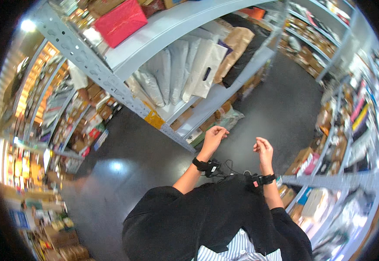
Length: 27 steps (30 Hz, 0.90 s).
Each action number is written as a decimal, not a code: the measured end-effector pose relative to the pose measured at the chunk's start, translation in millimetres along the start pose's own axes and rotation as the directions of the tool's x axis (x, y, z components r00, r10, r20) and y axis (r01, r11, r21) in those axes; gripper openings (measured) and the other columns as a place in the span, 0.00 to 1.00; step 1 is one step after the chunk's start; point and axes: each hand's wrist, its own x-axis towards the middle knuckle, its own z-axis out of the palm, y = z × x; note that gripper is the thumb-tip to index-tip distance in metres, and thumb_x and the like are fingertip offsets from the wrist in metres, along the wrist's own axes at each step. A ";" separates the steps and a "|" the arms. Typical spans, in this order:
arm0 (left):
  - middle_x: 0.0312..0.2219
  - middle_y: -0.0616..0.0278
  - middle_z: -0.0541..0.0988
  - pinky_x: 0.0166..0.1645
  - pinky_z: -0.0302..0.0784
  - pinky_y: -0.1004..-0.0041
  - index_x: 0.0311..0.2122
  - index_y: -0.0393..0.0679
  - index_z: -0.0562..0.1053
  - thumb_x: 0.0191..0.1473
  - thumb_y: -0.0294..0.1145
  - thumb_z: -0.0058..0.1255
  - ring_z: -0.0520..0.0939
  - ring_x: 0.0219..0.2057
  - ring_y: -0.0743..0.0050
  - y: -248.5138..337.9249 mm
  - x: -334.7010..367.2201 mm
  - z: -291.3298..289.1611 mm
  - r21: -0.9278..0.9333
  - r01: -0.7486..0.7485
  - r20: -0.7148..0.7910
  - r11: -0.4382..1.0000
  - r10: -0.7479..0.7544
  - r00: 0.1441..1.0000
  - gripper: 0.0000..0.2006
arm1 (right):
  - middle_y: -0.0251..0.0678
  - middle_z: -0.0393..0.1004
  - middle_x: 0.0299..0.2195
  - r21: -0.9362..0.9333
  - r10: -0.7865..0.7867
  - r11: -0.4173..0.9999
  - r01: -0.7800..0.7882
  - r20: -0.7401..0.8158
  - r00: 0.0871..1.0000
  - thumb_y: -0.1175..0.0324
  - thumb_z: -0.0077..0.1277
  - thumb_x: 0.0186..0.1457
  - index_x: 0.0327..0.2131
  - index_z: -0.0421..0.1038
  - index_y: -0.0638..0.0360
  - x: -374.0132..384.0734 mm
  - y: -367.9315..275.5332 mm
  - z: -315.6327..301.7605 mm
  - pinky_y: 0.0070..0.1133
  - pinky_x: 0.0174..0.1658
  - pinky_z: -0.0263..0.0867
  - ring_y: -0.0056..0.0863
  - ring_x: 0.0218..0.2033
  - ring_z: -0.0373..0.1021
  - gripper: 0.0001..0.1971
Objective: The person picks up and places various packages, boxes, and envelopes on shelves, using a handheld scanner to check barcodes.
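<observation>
Both hands are raised in front of my body over the dark floor, with a gap between them. My left hand (214, 137) has loosely bent fingers, slightly apart, with nothing visible in them. It is nearest to the lower end of a grey metal shelf rack (124, 93). My right hand (263, 148) is half curled, its thumb and fingers apart, and also holds nothing. A black strap with a small device (207, 166) sits on my left wrist, and another black strap (265, 179) on my right. A dark cable (229, 165) loops between them.
On the rack stand grey mailing bags (178, 65), a white bag with a handle slot (204, 69), a brown paper bag (236, 50) and, higher, a red box (121, 22). Shelves of parcels (339, 143) line the right. At the far left, a person (78, 80) stands beside more shelves.
</observation>
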 end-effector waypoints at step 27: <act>0.31 0.62 0.80 0.36 0.70 0.79 0.35 0.37 0.74 0.58 0.34 0.42 0.78 0.30 0.79 70.1 231.3 310.4 -0.159 -0.252 -0.903 0.955 -0.037 0.427 0.12 | 0.31 0.72 0.25 -0.287 0.302 0.953 -0.093 0.891 0.339 0.69 0.47 0.59 0.43 0.70 0.65 463.0 -163.5 -54.3 0.16 0.29 0.63 0.16 0.25 0.66 0.12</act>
